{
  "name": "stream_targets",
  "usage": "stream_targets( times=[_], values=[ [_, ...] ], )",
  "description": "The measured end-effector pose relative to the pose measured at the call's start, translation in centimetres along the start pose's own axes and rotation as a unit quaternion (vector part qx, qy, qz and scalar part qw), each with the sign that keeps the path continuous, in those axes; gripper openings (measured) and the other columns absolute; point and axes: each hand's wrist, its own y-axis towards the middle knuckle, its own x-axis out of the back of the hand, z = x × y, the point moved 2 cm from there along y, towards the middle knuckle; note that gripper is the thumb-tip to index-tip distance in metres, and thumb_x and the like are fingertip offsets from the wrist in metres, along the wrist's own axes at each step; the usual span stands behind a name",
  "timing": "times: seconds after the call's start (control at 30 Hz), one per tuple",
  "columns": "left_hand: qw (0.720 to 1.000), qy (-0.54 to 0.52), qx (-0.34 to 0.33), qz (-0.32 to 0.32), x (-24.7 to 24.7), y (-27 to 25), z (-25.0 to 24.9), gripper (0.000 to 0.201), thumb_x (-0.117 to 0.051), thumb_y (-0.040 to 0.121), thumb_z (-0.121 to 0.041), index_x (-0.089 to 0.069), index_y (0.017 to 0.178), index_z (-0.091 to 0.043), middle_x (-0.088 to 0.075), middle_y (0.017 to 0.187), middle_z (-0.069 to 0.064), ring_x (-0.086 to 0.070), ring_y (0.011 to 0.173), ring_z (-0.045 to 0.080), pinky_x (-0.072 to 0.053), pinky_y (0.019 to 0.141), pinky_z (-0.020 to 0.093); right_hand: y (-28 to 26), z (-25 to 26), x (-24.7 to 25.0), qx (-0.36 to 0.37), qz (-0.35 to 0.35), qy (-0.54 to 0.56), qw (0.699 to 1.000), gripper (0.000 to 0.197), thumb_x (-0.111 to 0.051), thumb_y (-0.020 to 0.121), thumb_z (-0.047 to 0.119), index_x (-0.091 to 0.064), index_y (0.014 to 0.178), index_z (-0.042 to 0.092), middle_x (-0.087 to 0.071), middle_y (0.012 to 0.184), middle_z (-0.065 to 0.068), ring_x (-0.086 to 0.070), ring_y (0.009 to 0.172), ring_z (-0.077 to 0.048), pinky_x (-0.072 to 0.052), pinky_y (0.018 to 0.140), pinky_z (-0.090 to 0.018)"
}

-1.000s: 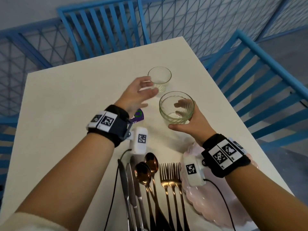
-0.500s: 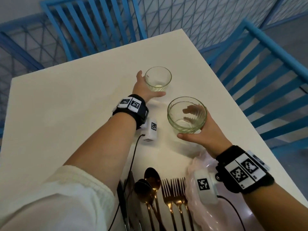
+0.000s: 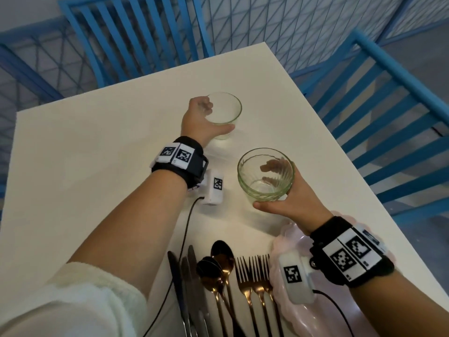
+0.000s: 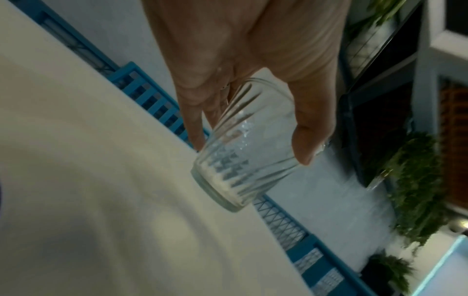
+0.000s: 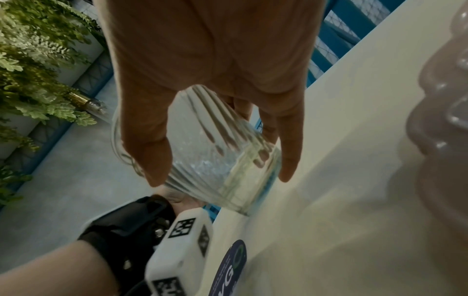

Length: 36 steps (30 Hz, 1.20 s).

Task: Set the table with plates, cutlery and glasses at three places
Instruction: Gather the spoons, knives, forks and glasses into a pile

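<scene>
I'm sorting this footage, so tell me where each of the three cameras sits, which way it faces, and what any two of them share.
Head: worn on the head, looking forward and down at the white table; shows both forearms, left hand and right hand.
Left wrist: looks along the left hand at the far glass in its grip.
Right wrist: looks along the right hand at the near glass; also shows the left wristband.
Shared: head and right wrist views both show the near glass and the pink plates.
</scene>
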Motion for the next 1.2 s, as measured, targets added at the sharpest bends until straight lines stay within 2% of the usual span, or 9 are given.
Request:
stream_targets(
  times=[0.07,0.13,0.23,0.37,0.47,0.73,0.87,0.97,1.2],
  values=[
    [0.999,-0.04,-0.028,-0.003,2.2,-1.6,-1.4,0.081,-0.089,0.05,-0.012,-0.046,0.118,-0.004,-0.053,0.105,0.0,-0.053,0.099,0.012,-0.043,0.086,0.011,-0.4,0.3,-0.5,-0.004,0.009,-0.001,1.0,0.075,-0.083,0.051,0.017,-0.044,0.112,0.032,-0.056,0.113,0.013,-0.057,0.102,0.008,-0.045,0.096,-0.018],
    [0.996,-0.068,-0.048,0.006,4.5,-3.8,-2.8,0.079,-0.089,0.042,-0.019,-0.047,0.11,-0.015,-0.056,0.102,-0.002,-0.055,0.099,0.014,-0.047,0.095,0.024,-0.9,0.5,-1.1,-0.007,0.02,-0.008,1.0,0.08,-0.087,0.053,0.011,-0.043,0.118,0.025,-0.056,0.114,0.01,-0.056,0.104,0.003,-0.045,0.093,-0.014],
    [0.996,-0.061,-0.06,0.029,7.6,-7.4,-4.3,0.075,-0.088,0.052,-0.006,-0.046,0.112,-0.016,-0.058,0.109,0.0,-0.058,0.1,0.01,-0.047,0.102,0.035,-1.6,0.9,-2.4,-0.01,0.041,-0.022,0.999,0.076,-0.085,0.06,0.001,-0.042,0.121,0.018,-0.055,0.114,0.009,-0.054,0.103,0.003,-0.043,0.088,-0.006],
    [0.994,-0.05,-0.07,0.063,9.8,-12.2,-4.9,0.083,-0.084,0.041,-0.031,-0.047,0.115,-0.022,-0.061,0.11,-0.008,-0.059,0.1,0.007,-0.049,0.097,0.037,-2.4,1.2,-4.2,-0.022,0.066,-0.045,0.997,0.082,-0.087,0.056,0.009,-0.042,0.125,0.014,-0.055,0.113,0.01,-0.055,0.105,-0.006,-0.044,0.092,-0.018],
    [0.994,-0.052,-0.061,0.076,9.6,-15.0,-4.0,0.083,-0.082,0.041,-0.035,-0.048,0.116,-0.024,-0.062,0.111,-0.012,-0.06,0.102,0.005,-0.05,0.098,0.037,-2.5,1.3,-5.4,-0.029,0.084,-0.074,0.993,0.08,-0.086,0.06,0.007,-0.042,0.126,0.012,-0.056,0.117,0.003,-0.056,0.109,-0.015,-0.045,0.096,-0.028],
    [0.994,-0.052,-0.026,0.089,7.9,-18.0,-1.2,0.088,-0.083,0.038,-0.036,-0.049,0.117,-0.022,-0.062,0.111,-0.006,-0.062,0.105,0.015,-0.051,0.097,0.033,-1.7,0.1,-8.2,-0.052,0.139,-0.119,0.982,0.091,-0.083,0.063,0.007,-0.032,0.137,0.013,-0.054,0.119,0.001,-0.054,0.105,-0.013,-0.045,0.078,-0.012],
    [0.995,-0.025,-0.011,0.1,7.5,-18.3,0.0,0.082,-0.089,0.047,-0.017,-0.048,0.118,-0.023,-0.06,0.106,-0.013,-0.059,0.099,0.003,-0.047,0.088,0.019,-1.1,-0.4,-8.8,-0.06,0.142,-0.118,0.981,0.092,-0.084,0.061,0.007,-0.033,0.137,0.013,-0.056,0.127,-0.005,-0.056,0.111,-0.018,-0.048,0.093,-0.029],
    [0.995,-0.003,-0.008,0.096,7.3,-18.4,1.0,0.083,-0.089,0.053,-0.008,-0.048,0.124,-0.018,-0.059,0.109,-0.008,-0.058,0.102,0.008,-0.046,0.09,0.017,-0.8,-0.5,-9.2,-0.06,0.15,-0.124,0.979,0.095,-0.086,0.057,0.01,-0.033,0.136,0.013,-0.057,0.126,-0.006,-0.057,0.114,-0.021,-0.048,0.099,-0.042],
    [0.995,0.051,-0.017,0.081,6.7,-18.8,2.8,0.087,-0.088,0.053,-0.007,-0.045,0.128,-0.015,-0.045,0.126,-0.001,-0.05,0.11,0.009,-0.038,0.084,0.004,-1.1,-0.3,-10.0,-0.024,0.161,-0.185,0.969,0.098,-0.087,0.057,0.011,-0.033,0.139,0.011,-0.058,0.126,-0.005,-0.056,0.113,-0.018,-0.046,0.101,-0.037]
  ],
)
